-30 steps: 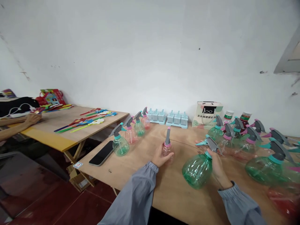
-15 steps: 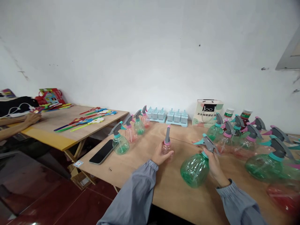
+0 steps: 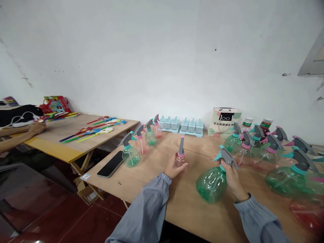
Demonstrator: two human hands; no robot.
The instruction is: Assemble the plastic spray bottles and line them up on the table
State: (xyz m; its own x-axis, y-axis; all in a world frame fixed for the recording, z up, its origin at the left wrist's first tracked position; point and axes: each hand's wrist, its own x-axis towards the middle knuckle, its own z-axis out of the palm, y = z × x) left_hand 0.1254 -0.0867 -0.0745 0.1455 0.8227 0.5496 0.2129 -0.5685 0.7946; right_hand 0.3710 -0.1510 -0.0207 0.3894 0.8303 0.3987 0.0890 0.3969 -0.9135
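Observation:
My left hand [image 3: 175, 166] is closed around a pink spray bottle [image 3: 182, 159] that stands on the wooden table [image 3: 152, 172], its grey trigger head pointing up. In my right hand [image 3: 231, 177] is a green spray bottle [image 3: 211, 185], gripped at the neck below its grey and teal trigger head [image 3: 226, 156] and leaning a little. To the left, green and pink spray bottles stand in a row, the nearest a green one [image 3: 131, 157]. More of them crowd the right side, among them a large green bottle [image 3: 285, 180] and a red one [image 3: 307, 211].
A black phone [image 3: 110, 164] lies by the table's left edge. Light-blue popsicle moulds [image 3: 191, 127] and a paper bag [image 3: 224, 123] stand along the wall. On the neighbouring table [image 3: 60, 145] lie colourful plastic strips [image 3: 91, 131], and another person's hands [image 3: 36, 128] work there.
Both hands keep their hold on the bottles. The whole view has shifted very slightly; the green bottle in my right hand has moved barely, a touch rightward and down.

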